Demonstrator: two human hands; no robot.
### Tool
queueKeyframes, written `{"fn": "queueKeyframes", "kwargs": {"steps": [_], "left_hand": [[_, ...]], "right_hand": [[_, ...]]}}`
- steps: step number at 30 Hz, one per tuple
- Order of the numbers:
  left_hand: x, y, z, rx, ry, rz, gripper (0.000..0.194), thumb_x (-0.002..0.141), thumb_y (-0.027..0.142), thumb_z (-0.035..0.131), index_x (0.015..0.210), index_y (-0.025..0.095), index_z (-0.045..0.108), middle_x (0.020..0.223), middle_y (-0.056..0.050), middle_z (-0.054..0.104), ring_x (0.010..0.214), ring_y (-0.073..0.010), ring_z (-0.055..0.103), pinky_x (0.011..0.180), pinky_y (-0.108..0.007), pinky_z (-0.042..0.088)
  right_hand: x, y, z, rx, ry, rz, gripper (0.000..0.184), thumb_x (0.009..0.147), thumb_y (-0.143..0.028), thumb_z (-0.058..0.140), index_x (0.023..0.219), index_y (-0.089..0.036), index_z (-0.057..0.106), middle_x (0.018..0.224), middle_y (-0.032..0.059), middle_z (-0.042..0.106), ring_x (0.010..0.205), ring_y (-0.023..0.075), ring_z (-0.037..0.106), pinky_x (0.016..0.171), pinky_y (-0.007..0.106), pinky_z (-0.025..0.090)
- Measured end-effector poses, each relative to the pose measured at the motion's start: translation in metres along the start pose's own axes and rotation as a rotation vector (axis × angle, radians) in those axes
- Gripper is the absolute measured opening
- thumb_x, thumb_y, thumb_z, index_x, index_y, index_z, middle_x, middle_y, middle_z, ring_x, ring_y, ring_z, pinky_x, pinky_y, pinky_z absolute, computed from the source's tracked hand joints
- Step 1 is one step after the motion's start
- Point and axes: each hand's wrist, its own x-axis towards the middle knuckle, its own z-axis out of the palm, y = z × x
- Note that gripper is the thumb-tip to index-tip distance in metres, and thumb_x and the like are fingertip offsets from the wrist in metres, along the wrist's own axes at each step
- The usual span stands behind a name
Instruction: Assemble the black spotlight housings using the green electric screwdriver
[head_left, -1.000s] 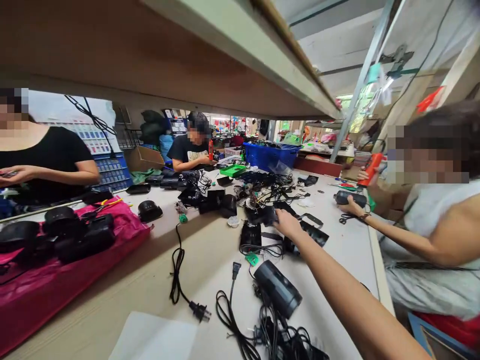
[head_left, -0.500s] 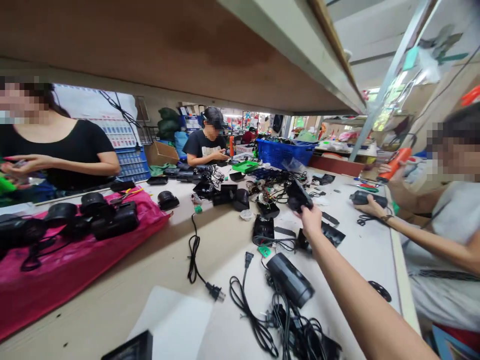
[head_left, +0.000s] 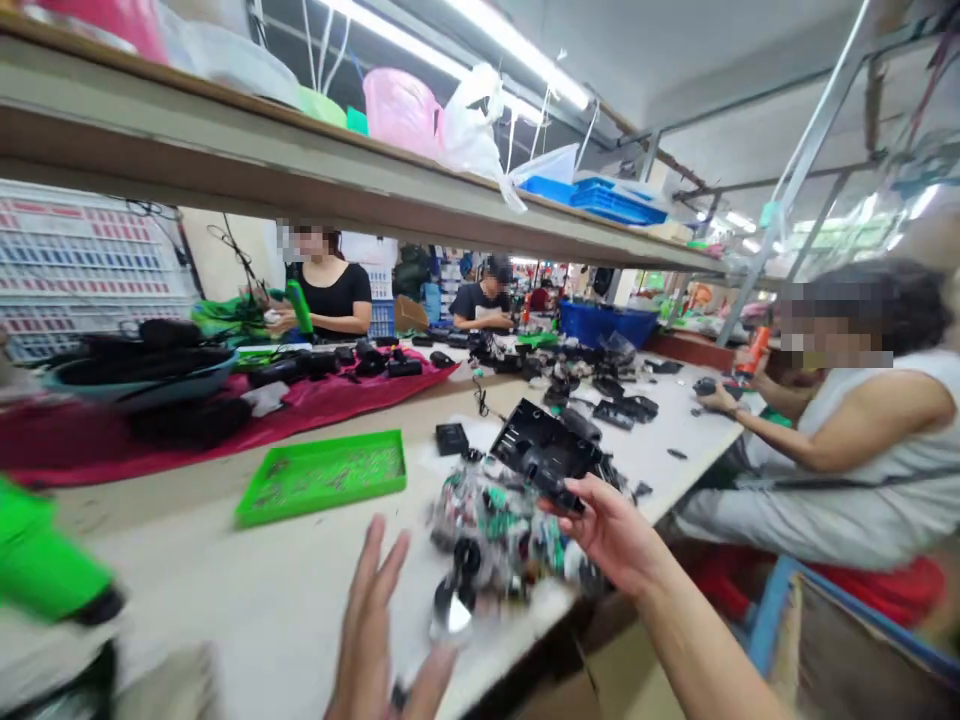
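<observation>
My right hand [head_left: 611, 530] grips the corner of a black plastic housing [head_left: 544, 450], an open shell with ribs inside. Just below it lies a heap of small electronic parts and wires [head_left: 495, 530], blurred, with green circuit-board bits and a shiny metal disc. My left hand [head_left: 375, 620] is blurred at the bottom of the view, its fingers spread and holding nothing, a little left of the heap. A green tray of small parts [head_left: 322, 475] lies on the white workbench [head_left: 225, 590] beyond my left hand.
A co-worker [head_left: 847, 450] sits at the right holding a dark device [head_left: 709, 385]. A red cloth [head_left: 315, 400] bears black parts. A blue crate [head_left: 600, 323] stands far along the bench, and a shelf [head_left: 225, 170] with plastic bins runs overhead.
My view has swung left and upward, bringing the shelf top and green tray in. My right hand has moved with the black piece over the heap of parts, and my left hand has come into view.
</observation>
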Motion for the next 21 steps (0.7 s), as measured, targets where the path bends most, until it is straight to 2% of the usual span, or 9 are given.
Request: {"fn": "queueKeyframes", "kwargs": {"steps": [2,3,5,7,8,11,13,17,21], "left_hand": [[-0.020,0.035,-0.029,0.058,-0.062,0.159,0.079,0.086,0.018,0.051,0.151,0.028,0.009,0.161,-0.006,-0.005,0.146,-0.0336,0.005,0.112,-0.055,0.025],[-0.030,0.048,-0.043,0.095,-0.093,0.240,0.081,0.085,0.012,0.050,0.151,0.028,0.008,0.161,-0.005,-0.006,0.145,-0.0345,-0.002,0.113,-0.059,0.016],[-0.051,0.059,-0.071,0.097,-0.201,0.306,0.084,0.079,0.002,0.051,0.150,0.032,0.018,0.161,-0.003,0.003,0.145,-0.0345,-0.004,0.112,-0.064,-0.001],[-0.074,0.056,-0.094,-0.111,-0.281,0.185,0.082,0.075,0.001,0.054,0.146,0.034,0.030,0.159,-0.001,0.015,0.146,-0.0323,0.000,0.112,-0.062,-0.007],[-0.085,0.052,-0.102,-0.326,-0.287,0.040,0.079,0.074,0.002,0.058,0.143,0.034,0.036,0.158,0.000,0.020,0.146,-0.0301,0.002,0.113,-0.057,-0.008],[-0.117,0.035,-0.119,-1.188,-0.190,-0.531,0.065,0.074,0.017,0.072,0.135,0.027,0.051,0.155,-0.003,0.032,0.146,-0.0277,0.009,0.118,-0.045,-0.002],[-0.133,0.026,-0.125,-1.460,-0.175,-0.689,0.055,0.080,0.036,0.068,0.131,0.019,0.054,0.150,-0.009,0.040,0.143,-0.0338,0.021,0.116,-0.052,0.009],[-0.151,0.013,-0.135,-1.719,-0.277,-0.737,0.058,0.081,0.045,0.062,0.126,0.009,0.057,0.143,-0.017,0.047,0.137,-0.0372,0.034,0.110,-0.055,0.028],[-0.158,0.000,-0.139,-1.900,-0.325,-0.734,0.064,0.080,0.042,0.058,0.130,0.003,0.052,0.134,-0.018,0.057,0.137,-0.0332,0.035,0.111,-0.051,0.028]], "right_hand": [[-0.078,0.029,0.025,0.006,0.010,0.041,0.019,0.067,-0.025,0.075,0.075,-0.018,0.059,0.074,-0.0005,0.069,0.061,0.0153,0.070,0.044,0.018,0.053],[-0.114,0.042,0.039,0.002,0.004,0.073,0.024,0.065,-0.027,0.077,0.080,-0.018,0.060,0.075,-0.0002,0.069,0.059,0.0162,0.070,0.041,0.019,0.053],[-0.178,0.064,0.068,-0.039,-0.030,0.136,0.038,0.067,-0.033,0.078,0.099,-0.020,0.062,0.077,0.0010,0.069,0.056,0.0172,0.069,0.038,0.021,0.052],[-0.224,0.078,0.094,-0.107,-0.101,0.133,0.054,0.071,-0.045,0.075,0.118,-0.024,0.057,0.085,0.0039,0.070,0.057,0.0178,0.070,0.041,0.024,0.055],[-0.240,0.083,0.103,-0.141,-0.148,0.107,0.058,0.074,-0.051,0.071,0.123,-0.026,0.055,0.092,0.0064,0.071,0.061,0.0185,0.071,0.045,0.026,0.057],[-0.259,0.093,0.118,-0.243,-0.224,-0.037,0.056,0.079,-0.059,0.061,0.125,-0.028,0.055,0.114,0.0131,0.068,0.073,0.0205,0.072,0.058,0.032,0.061],[-0.256,0.098,0.119,-0.337,-0.171,-0.139,0.053,0.081,-0.057,0.060,0.124,-0.027,0.057,0.119,0.0136,0.066,0.080,0.0211,0.071,0.062,0.032,0.061],[-0.248,0.116,0.117,-0.483,-0.141,-0.204,0.049,0.080,-0.054,0.062,0.120,-0.025,0.060,0.119,0.0121,0.066,0.091,0.0219,0.068,0.071,0.031,0.060],[-0.250,0.137,0.120,-0.554,-0.190,-0.169,0.045,0.081,-0.055,0.059,0.116,-0.026,0.062,0.119,0.0107,0.067,0.095,0.0227,0.068,0.075,0.031,0.059]]}}
